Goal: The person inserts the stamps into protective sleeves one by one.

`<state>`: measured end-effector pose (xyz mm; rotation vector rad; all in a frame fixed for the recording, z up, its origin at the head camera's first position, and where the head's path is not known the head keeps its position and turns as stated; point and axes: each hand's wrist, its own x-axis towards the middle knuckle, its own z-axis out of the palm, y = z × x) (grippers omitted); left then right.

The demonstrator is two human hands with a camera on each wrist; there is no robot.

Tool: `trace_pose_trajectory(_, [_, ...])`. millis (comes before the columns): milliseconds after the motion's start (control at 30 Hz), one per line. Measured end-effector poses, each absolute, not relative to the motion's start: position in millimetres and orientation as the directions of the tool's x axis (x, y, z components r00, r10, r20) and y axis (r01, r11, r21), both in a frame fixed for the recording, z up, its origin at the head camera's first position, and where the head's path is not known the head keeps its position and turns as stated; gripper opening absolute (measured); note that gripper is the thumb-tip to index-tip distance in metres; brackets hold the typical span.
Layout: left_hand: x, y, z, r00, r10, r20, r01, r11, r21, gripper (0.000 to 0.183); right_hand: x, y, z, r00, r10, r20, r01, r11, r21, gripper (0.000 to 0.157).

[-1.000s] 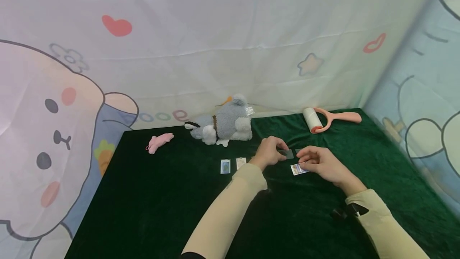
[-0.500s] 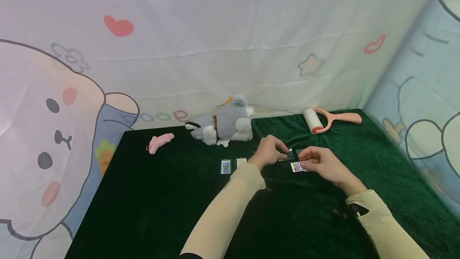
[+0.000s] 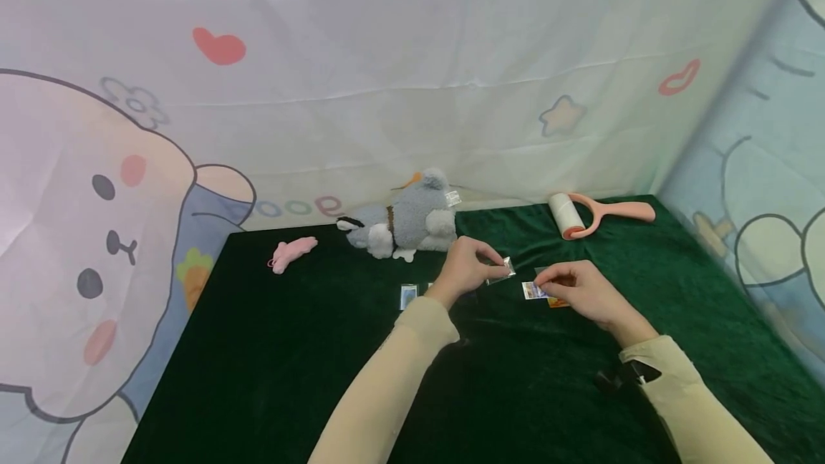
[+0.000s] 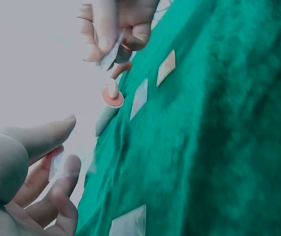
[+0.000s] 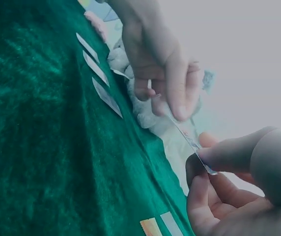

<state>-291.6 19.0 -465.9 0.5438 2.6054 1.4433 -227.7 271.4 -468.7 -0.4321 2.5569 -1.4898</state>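
Observation:
My left hand holds a small clear plastic card sleeve, which catches the light a little over the cloth. In the left wrist view the sleeve shows among the curled fingers. To its right, my right hand pinches a small printed card by one end; the right wrist view has this card nearly edge-on between thumb and fingertips. Below the right hand lie an orange card and another clear sleeve side by side. The left arm partly hides the sleeved cards in the head view.
Three flat cards lie in a row on the dark green cloth. Along the back are a pink plush, a grey plush and a lint roller with a pink handle. A printed curtain hangs behind.
My left hand has picked the clear sleeve up off the cloth and drawn it leftward, away from the right hand. The right hand stays nearly in place, its card turned slightly.

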Motion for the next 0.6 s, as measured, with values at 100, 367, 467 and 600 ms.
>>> trace_pose_trajectory(100, [-289.2, 11.5, -466.0, -0.924, 0.373, 0.078, 0.257, 0.46, 0.85, 0.01, -228.7, 269.4, -467.4, -0.948, -0.318, -0.009, -0.149, 0.471, -0.87, 0.019])
trace_pose_trajectory(367, [-287.6, -6.1, -464.6, -0.918, 0.383, 0.1, 0.256, 0.38, 0.889, 0.018, -233.8, 261.5, -465.7, -0.938, -0.343, 0.043, -0.196, 0.425, -0.884, 0.017])
trace_pose_trajectory(467, [-286.2, -12.4, -463.9, -0.92, 0.384, 0.081, 0.24, 0.388, 0.89, 0.026, -234.8, 257.6, -463.8, -0.934, -0.349, 0.075, -0.224, 0.408, -0.885, 0.015])
trace_pose_trajectory(600, [-284.8, -20.7, -463.3, -0.914, 0.398, 0.083, 0.275, 0.456, 0.847, 0.018, -237.3, 251.8, -460.8, -0.926, -0.36, 0.112, -0.251, 0.369, -0.895, 0.014])
